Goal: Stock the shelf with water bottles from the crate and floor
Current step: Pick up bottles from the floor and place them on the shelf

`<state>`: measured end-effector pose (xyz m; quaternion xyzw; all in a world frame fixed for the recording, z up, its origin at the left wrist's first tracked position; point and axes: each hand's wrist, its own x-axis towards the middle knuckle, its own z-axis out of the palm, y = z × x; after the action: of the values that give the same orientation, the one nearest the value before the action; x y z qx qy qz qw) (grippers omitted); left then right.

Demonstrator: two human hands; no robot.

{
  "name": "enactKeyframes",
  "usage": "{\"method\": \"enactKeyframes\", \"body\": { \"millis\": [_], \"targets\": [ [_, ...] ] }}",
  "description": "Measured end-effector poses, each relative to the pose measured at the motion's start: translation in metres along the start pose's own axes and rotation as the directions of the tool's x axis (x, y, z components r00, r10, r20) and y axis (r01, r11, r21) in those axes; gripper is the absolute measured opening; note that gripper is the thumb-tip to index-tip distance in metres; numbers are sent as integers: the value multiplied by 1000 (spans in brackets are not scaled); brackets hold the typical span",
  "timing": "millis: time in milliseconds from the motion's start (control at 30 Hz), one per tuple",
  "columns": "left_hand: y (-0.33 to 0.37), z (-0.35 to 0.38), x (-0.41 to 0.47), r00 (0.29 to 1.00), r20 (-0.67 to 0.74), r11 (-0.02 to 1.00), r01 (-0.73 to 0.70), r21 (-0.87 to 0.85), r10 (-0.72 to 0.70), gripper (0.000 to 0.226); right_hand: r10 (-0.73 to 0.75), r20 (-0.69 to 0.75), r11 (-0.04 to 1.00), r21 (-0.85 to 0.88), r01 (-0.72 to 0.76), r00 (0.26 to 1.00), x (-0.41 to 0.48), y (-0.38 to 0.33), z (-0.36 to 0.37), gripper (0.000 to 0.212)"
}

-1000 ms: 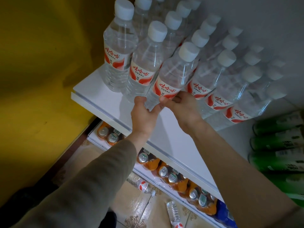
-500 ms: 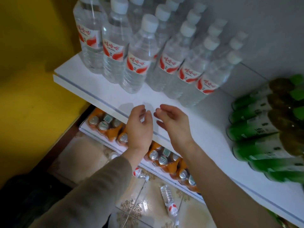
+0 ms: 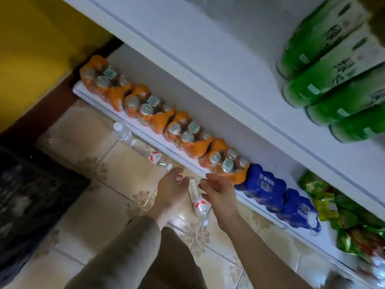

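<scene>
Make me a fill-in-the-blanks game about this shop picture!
The water bottle between the left hand and right hand lies on the ____.
The bundles right of the orange packs are ____.
The drinks on the top shelf are ____.
Missing words: floor; blue; green.

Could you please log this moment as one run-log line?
phase: pre-pick | left hand: open, empty | right hand: open, empty | water bottle: lying on floor tiles between both hands | grip: none yet
</scene>
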<state>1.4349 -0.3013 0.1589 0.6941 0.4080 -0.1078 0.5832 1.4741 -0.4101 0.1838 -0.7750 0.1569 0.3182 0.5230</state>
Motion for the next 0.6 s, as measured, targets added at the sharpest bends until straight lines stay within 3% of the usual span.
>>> {"method": "enactKeyframes", "body": {
  "millis": [267,433,533,600],
  "targets": [
    [-148,91,42,984,87,984,144,105,-153,37,195,-151,976,-73,-207,969,74,172,-24,22],
    [-233,160,101,972,183,975,112,193,-148,40,223,-214,945,-193,-264,951,141,283,-21,35],
    [-267,196,134,965,254,933,-147,328,62,38,305,-318,922,-138,-362,898,177,336,-20,26],
    [-286,214,158,888,346,762,-444,471,304,43,487,-385,870,142,-471,784,195,361,-20,24]
  ]
}}
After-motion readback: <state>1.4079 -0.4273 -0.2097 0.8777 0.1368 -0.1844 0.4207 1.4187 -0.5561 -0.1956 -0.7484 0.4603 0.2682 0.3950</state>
